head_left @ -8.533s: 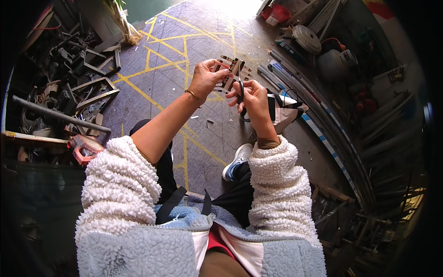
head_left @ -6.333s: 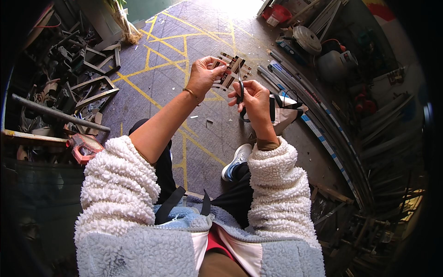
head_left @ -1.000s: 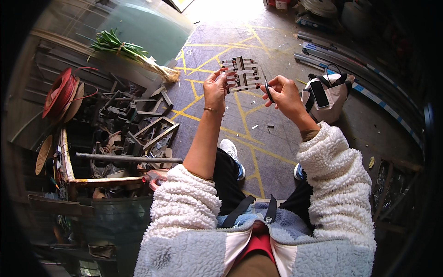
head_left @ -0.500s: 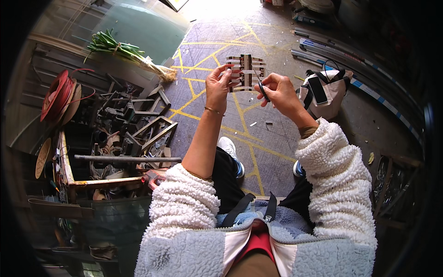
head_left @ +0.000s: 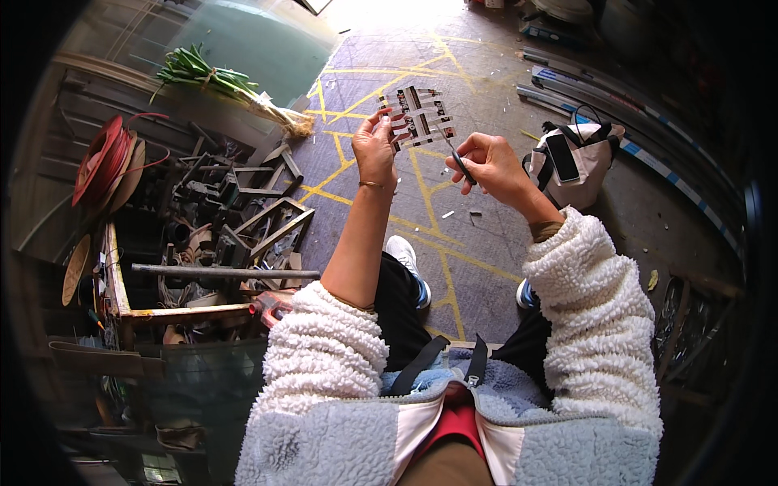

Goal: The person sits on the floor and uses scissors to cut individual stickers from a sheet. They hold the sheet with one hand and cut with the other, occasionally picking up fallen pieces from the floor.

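My left hand (head_left: 375, 150) holds up a small flat woven piece (head_left: 419, 116) made of crossed pale and dark strips, gripping its left edge. My right hand (head_left: 489, 164) is closed on a thin dark tool (head_left: 455, 155) whose tip points up at the lower right of the woven piece. Both hands are raised in front of me above a grey floor with yellow painted lines (head_left: 421, 194). My sleeves are fluffy and white.
A heap of metal frames and scrap (head_left: 219, 219) lies at the left, with a red wire coil (head_left: 105, 158) and a bunch of green onions (head_left: 219, 81). A white bag with a phone (head_left: 571, 162) sits at the right beside long metal bars (head_left: 648, 154). My shoes (head_left: 405, 255) rest on the floor.
Since several seconds ago the view has swung left, bringing the scrap heap and onions into sight. Over the last second the woven piece and both hands have risen slightly; the grips are unchanged.
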### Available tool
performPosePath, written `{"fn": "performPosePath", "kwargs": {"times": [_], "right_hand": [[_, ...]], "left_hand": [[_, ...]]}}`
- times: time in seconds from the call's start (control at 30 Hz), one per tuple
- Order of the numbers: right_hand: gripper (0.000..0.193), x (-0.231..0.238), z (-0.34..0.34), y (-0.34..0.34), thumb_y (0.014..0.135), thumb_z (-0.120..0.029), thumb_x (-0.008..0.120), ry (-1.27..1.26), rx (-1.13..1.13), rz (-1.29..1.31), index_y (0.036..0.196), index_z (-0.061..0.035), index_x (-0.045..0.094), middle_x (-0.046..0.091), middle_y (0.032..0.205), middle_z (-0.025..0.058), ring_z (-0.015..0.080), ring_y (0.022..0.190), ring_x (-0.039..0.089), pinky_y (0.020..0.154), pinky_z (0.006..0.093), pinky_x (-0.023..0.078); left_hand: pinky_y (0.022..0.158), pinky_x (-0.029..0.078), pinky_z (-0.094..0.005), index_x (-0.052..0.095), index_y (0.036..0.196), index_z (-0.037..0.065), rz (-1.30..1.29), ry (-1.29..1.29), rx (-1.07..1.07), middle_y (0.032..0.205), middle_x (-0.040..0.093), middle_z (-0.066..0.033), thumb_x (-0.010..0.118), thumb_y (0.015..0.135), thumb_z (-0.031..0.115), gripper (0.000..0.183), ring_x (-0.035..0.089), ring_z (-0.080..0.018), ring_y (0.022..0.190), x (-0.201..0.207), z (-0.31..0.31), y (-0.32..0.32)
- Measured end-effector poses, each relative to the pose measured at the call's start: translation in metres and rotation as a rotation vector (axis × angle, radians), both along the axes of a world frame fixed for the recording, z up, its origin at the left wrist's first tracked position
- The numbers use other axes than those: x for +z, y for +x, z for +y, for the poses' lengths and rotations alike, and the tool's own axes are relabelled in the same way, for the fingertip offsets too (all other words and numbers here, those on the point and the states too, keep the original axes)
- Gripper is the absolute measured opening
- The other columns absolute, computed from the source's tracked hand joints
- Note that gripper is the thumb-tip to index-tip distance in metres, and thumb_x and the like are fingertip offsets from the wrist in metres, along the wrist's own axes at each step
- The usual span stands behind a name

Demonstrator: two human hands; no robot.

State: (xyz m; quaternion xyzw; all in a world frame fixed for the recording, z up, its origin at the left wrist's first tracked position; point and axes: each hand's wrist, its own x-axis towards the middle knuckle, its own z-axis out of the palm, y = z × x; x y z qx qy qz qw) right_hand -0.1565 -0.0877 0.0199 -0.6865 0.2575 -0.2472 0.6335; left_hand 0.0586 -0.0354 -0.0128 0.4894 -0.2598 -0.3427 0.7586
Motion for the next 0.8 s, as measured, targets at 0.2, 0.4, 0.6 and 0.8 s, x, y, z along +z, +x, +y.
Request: {"fn": "performPosePath", "kwargs": {"times": [0.2,0.4,0.6,0.8], "right_hand": [[0.023,-0.002,0.001,0.000,0.093,-0.020,0.068,0.023,0.086,0.034,0.096,0.0018,0.061,0.070,0.072,0.0101,0.0126,0.056,0.068,0.039,0.0185,0.041],[0.024,-0.002,0.004,0.001,0.093,-0.020,0.067,0.045,0.087,0.066,0.096,0.0020,0.060,0.071,0.074,0.0100,0.0122,0.056,0.068,0.039,0.0188,0.041],[0.022,-0.004,0.004,0.003,0.094,-0.018,0.066,0.051,0.062,0.069,0.098,0.0027,0.059,0.072,0.083,0.0124,0.0134,0.063,0.070,0.042,0.0197,0.045],[0.018,-0.011,0.002,0.005,0.095,-0.012,0.063,0.027,0.017,0.016,0.100,0.0043,0.058,0.072,0.091,0.0152,0.0163,0.077,0.071,0.051,0.0231,0.055]], "left_hand": [[0.068,0.059,-0.0300,0.059,0.111,-0.002,0.006,-0.028,0.057,0.099,0.068,-0.0138,0.046,0.099,0.002,0.018,0.068,-0.0178,0.082,0.000,0.000,0.001],[0.067,0.059,-0.0288,0.059,0.110,-0.002,0.042,-0.022,0.019,0.099,0.068,-0.0150,0.046,0.099,0.001,0.017,0.068,-0.0181,0.081,0.005,0.001,-0.003],[0.069,0.059,-0.0287,0.058,0.112,-0.003,0.045,-0.052,-0.011,0.099,0.068,-0.0154,0.047,0.099,0.001,0.017,0.068,-0.0185,0.082,0.004,0.000,-0.007],[0.080,0.058,-0.0360,0.057,0.114,-0.002,0.133,-0.042,-0.047,0.107,0.068,-0.0172,0.047,0.100,0.006,0.019,0.069,-0.0235,0.092,0.006,0.001,-0.008]]}}
